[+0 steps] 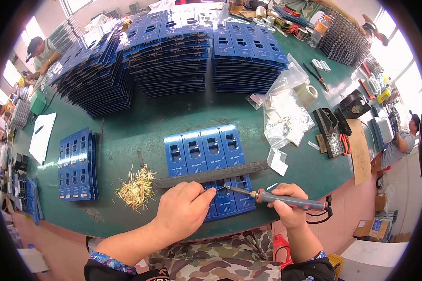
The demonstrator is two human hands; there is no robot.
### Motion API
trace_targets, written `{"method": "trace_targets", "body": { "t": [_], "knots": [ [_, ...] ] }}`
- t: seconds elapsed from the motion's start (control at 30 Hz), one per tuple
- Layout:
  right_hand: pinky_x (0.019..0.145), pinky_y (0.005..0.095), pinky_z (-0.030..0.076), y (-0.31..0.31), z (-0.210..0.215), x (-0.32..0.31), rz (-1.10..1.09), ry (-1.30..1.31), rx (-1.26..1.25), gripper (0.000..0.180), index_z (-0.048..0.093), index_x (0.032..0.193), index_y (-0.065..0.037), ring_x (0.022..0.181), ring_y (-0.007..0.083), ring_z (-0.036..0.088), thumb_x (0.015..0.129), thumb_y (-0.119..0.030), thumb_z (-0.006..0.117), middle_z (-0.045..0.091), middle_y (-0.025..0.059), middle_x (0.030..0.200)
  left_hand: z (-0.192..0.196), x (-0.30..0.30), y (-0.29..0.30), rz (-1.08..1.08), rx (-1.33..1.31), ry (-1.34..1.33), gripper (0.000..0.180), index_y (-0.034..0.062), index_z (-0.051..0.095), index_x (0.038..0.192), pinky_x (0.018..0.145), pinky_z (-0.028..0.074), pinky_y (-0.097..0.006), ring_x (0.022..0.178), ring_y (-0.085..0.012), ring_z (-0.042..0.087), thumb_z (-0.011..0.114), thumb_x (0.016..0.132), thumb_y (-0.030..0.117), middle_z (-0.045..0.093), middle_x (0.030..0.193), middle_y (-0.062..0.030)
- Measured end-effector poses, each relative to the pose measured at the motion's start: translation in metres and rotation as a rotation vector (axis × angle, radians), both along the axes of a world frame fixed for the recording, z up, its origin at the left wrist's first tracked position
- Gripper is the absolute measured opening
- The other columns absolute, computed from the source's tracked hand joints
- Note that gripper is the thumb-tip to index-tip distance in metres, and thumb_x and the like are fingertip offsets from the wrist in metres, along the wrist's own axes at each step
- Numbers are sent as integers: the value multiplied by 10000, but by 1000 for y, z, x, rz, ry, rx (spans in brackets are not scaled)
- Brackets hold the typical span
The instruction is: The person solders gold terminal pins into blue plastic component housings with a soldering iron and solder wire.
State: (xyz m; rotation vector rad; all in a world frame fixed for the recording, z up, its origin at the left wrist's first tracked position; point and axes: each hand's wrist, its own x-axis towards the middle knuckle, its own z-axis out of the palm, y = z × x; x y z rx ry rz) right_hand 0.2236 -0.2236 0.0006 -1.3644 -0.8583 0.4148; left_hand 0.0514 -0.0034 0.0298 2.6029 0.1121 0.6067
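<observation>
Blue circuit-board panel [210, 160], mid-frame, likely stiff, edge-held; left hand [182, 204] pinched, contents unclear; right hand [293, 217] gripping soldering iron [297, 202].

A blue panel [205, 158] lies flat; a grey soldering iron [288, 201] points leftward, tip at the panel's near half.

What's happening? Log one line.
right hand: holds grey pen-shaped soldering iron; left hand: at blue rectangular circuit board; dark long bar: across board; thin golden pins: piled leftward
</observation>
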Motion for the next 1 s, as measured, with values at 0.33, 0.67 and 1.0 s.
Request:
{"method": "trace_targets", "body": {
  "t": [0.33,0.67,1.0],
  "knots": [
    [615,299,491,-2,0,-3,-25,101,51,183,620,952,28,661,174,625,783,-22,668,677,108,726,0,-2,0,-3,-38,-21,255,58,670,969,560,471,-363,671,-262,577,712,721,13,572,785,-65],
    [595,307,482,1,1,1,35,-114,27,195,626,942,35,621,192,622,766,-26,684,676,120,726,-1,-1,0,-8,-16,-5,269,60,672,974,557,467,-368,670,-262,571,711,713,12,569,786,-63],
    [582,311,476,0,1,1,22,-118,28,193,624,937,34,607,197,617,765,-32,682,677,118,721,-1,-1,-1,1,-2,-1,279,69,673,976,552,463,-366,669,-257,566,713,705,16,563,789,-56]
  ]
}}
